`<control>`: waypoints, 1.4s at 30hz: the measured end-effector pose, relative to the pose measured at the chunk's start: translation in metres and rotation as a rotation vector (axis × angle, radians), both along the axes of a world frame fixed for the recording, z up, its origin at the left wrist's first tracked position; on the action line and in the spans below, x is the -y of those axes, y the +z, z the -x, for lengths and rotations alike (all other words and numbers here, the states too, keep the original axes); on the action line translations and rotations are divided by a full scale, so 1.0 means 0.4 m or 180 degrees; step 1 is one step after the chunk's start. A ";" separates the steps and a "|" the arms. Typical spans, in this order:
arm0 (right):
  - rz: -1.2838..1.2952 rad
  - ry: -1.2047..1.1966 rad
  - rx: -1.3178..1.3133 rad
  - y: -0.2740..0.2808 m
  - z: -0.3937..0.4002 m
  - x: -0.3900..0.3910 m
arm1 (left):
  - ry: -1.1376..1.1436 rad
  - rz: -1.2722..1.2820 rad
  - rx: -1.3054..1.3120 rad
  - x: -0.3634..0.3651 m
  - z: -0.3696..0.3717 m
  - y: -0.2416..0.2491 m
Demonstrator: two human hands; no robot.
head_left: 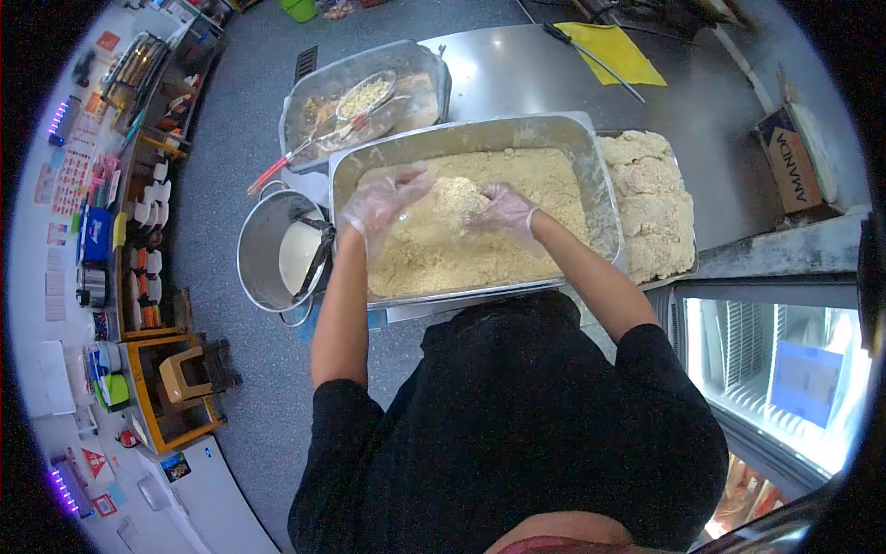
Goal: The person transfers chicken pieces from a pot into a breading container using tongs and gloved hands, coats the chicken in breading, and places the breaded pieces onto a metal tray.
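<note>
A metal pan (604,198) holds a deep layer of pale yellow breading flour (517,263). Over it, a flour-coated cutlet (455,203) is blurred by motion between my gloved hands. My right hand (509,210) is closed on the cutlet's right side. On the other side, my left hand (386,201) has its fingers bent toward the cutlet; their exact contact is hard to make out. Both hands wear clear plastic gloves. To the right, a tray (694,242) carries several coated cutlets (649,198) laid close together.
Left of the pan stands a metal pot (263,249) with white liquid. Behind is a tub (295,115) with a red-handled strainer (365,97) over it. A yellow cloth (614,54) and thin rod (604,66) lie on the steel table (498,69). A lit fridge (775,360) is at right.
</note>
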State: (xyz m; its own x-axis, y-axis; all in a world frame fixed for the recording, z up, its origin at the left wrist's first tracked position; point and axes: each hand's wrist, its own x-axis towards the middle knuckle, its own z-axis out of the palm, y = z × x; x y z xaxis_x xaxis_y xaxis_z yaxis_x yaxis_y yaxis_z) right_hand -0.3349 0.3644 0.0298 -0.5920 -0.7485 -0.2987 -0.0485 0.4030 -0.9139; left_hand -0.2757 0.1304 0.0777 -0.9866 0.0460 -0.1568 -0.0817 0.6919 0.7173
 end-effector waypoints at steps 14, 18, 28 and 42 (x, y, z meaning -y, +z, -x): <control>0.0781 -0.0951 -0.0893 -0.003 -0.046 -0.069 | 0.0648 0.0141 -0.0817 -0.120 0.003 0.028; 0.0124 -0.0656 -0.0705 -0.027 0.004 -0.100 | 0.0488 0.0118 -0.0959 -0.091 0.028 -0.008; 0.0769 -0.0581 0.1465 -0.061 -0.002 -0.008 | 0.0836 0.0554 -0.0743 -0.151 0.002 0.104; 0.0020 -0.0352 0.0772 0.140 0.135 -0.447 | 0.1341 -0.4419 0.0810 -0.516 0.031 0.017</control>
State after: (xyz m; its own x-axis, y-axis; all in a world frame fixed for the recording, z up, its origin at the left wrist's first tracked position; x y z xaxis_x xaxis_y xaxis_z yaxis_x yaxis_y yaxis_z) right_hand -0.3889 0.5430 0.0857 -0.5819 -0.6855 -0.4375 0.2164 0.3880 -0.8959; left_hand -0.2881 0.3369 0.0843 -0.9182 0.0240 -0.3954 -0.3210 -0.6299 0.7073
